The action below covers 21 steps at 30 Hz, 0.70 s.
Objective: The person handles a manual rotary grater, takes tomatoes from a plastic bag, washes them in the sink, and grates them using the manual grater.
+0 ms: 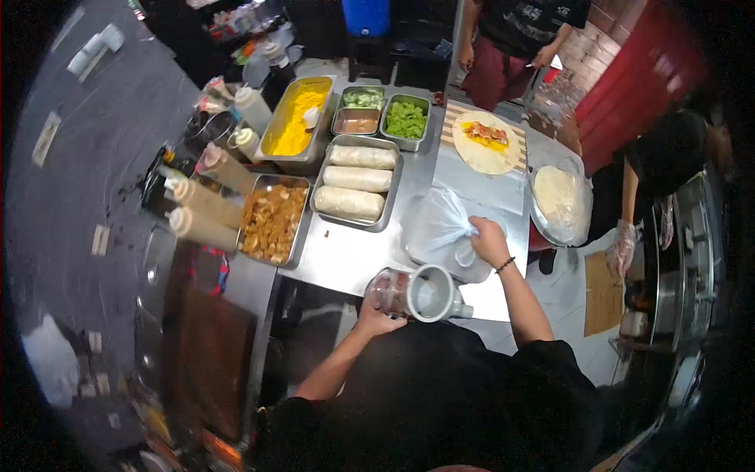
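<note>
My left hand [379, 321] is wrapped round a clear jar [390, 289] with a wide grey rim, tilted so that its mouth faces up toward me. A grey stub juts from the rim's right side. My right hand [491, 242] is closed on the gathered neck of a translucent plastic bag [436, 224], which rests on the steel counter [338, 259]. What the bag holds is hard to make out. Beyond it, a flatbread [486, 160] topped with yellow and reddish filling lies on a striped board [452, 126].
Steel pans hold three rolled wraps [351, 178], browned meat pieces [273, 220], yellow filling [299, 118] and chopped greens [406, 119]. Sauce bottles [200, 197] stand left. Flatbreads [555, 191] in plastic lie right. A co-worker's gloved hand [624, 245] is beside cardboard [602, 293]; another person stands beyond the counter.
</note>
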Tool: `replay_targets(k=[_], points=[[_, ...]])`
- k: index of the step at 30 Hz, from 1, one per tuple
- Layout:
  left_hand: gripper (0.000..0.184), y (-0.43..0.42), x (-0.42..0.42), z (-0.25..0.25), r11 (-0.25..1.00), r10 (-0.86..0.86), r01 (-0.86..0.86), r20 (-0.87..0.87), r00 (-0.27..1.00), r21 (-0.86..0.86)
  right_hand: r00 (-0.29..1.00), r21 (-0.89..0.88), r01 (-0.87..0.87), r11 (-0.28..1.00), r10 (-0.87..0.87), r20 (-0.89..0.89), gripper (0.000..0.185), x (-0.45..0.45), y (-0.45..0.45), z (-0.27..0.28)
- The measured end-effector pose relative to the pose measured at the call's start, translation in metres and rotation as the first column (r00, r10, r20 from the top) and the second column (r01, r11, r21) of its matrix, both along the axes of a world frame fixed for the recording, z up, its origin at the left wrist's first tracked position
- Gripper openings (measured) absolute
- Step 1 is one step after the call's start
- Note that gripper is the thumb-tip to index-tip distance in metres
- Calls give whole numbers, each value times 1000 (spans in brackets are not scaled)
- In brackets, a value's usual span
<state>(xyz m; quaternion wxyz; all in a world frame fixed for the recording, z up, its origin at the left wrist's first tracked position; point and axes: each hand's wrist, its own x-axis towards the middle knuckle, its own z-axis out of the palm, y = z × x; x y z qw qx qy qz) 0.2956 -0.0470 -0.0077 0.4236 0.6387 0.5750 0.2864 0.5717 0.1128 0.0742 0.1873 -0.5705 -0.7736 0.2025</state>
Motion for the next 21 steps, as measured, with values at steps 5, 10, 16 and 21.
replay_targets(k=[5, 10, 16, 21], points=[[105, 56, -8, -11, 985, -126, 160, 375, 918, -59, 934, 157, 334, 929, -349, 75, 34, 24, -26, 9], [96, 106, -9, -20, 935, -338, 355, 363, 868, 22, 753, 108, 658, 746, -651, -91, 34, 59, -43, 8], [107, 158, 9, -33, 878, -334, 476, 770, 544, 45, 603, 114, 797, 593, -791, -105, 33, 83, -72, -28], [100, 172, 15, -61, 784, -620, 526, 378, 688, 329, 571, 61, 812, 581, -811, 130, 45, 57, -80, -36]])
